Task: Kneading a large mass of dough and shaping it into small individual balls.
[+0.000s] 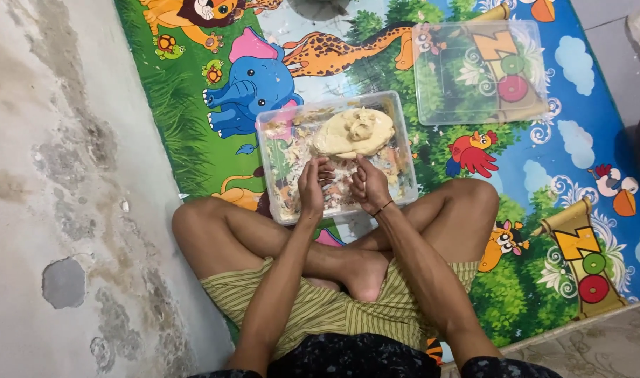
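Resting pale, lumpy dough (353, 131) (folded top)

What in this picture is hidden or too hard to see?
Head view:
- What the left hand and right hand pinch between them: curled fingers hide it.
- The floor of the clear tub: covered by the dough lump and floury smears.
- The grey object at the top edge: cut off by the frame.
- The mat's print under the clear lid: blurred by plastic.

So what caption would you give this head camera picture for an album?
Seated cross-legged on a cartoon animal mat, left hand and right hand meet over a clear tub of dough.
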